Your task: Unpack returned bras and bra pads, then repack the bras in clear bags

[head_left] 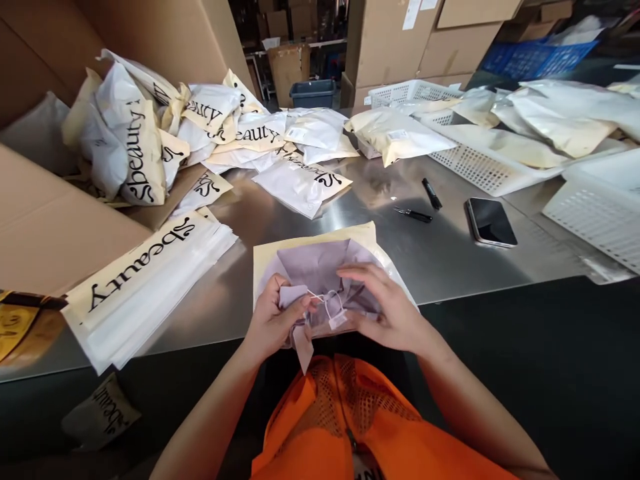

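Observation:
A mauve garment (317,261) lies on a cream-edged plastic bag (363,233) at the table's front edge. My left hand (280,313) pinches a fold of the fabric, and a strip of it hangs down below the fingers. From there a thin white string loops to a small white tag (338,320). On the other side, my right hand (383,303) has its fingers apart, curved around the tag and the string loop. Whether its fingertips touch the tag or the cloth I cannot make out.
Flat printed bags (155,280) are stacked at left, by a large cardboard box (55,207) of filled bags. More packed bags (305,183) lie behind. A phone (491,222), small snips (414,215), a black marker (431,193) and a white basket (475,163) are at right.

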Action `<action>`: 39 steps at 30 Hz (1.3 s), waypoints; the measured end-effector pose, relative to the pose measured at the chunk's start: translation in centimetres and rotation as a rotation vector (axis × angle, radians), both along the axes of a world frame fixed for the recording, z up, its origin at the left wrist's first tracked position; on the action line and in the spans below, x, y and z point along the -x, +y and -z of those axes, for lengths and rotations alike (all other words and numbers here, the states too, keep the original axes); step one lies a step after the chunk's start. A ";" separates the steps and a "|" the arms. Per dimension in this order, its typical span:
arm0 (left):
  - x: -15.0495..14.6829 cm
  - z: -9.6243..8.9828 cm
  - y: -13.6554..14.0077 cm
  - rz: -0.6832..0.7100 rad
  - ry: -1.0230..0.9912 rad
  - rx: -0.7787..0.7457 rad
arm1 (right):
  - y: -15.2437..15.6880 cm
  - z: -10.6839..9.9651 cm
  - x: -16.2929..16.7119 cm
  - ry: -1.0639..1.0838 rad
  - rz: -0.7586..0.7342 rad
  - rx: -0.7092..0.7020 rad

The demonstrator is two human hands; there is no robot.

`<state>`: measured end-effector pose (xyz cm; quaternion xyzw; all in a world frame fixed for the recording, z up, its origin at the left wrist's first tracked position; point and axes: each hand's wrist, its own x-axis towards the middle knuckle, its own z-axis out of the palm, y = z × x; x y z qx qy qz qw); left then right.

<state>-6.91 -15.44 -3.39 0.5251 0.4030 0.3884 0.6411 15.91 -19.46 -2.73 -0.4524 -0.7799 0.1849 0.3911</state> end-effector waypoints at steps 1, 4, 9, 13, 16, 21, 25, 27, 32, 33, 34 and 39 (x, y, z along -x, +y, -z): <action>0.1 0.0 0.0 0.006 0.012 -0.010 | 0.1 -0.2 0.6 -0.032 -0.030 0.032; 0.6 -0.5 0.0 0.020 0.055 -0.021 | 0.8 -0.1 1.7 -0.096 -0.111 0.080; 2.0 -1.5 0.5 -0.023 0.244 -0.129 | 1.6 0.4 1.2 0.034 -0.068 -0.015; 1.9 -1.8 0.9 0.102 0.219 0.012 | 1.7 0.5 0.6 0.107 -0.012 -0.113; 1.5 -1.5 1.3 0.136 0.137 0.035 | 1.6 0.6 0.4 0.139 0.010 -0.117; 1.6 -0.8 1.7 0.117 0.203 -0.194 | 1.0 0.4 -0.4 0.127 0.035 -0.059; 1.7 -1.1 1.5 0.128 0.296 -0.769 | 0.5 0.0 -0.2 0.126 -0.026 0.037; 1.7 -1.5 1.3 0.180 0.336 -0.877 | 0.5 -0.1 0.3 0.136 -0.096 0.068; 1.5 -1.6 1.0 0.390 0.336 -0.746 | 0.7 0.1 2.4 0.140 -0.189 0.053; 1.4 -1.5 1.0 0.406 0.322 -0.726 | 0.8 0.3 2.9 0.128 -0.179 0.044; 1.3 -1.3 1.0 0.407 0.310 -0.714 | 0.8 0.4 3.5 0.116 -0.161 0.038; 2.5 -1.1 0.8 0.375 0.185 -0.637 | 1.3 1.0 3.8 0.177 0.030 0.003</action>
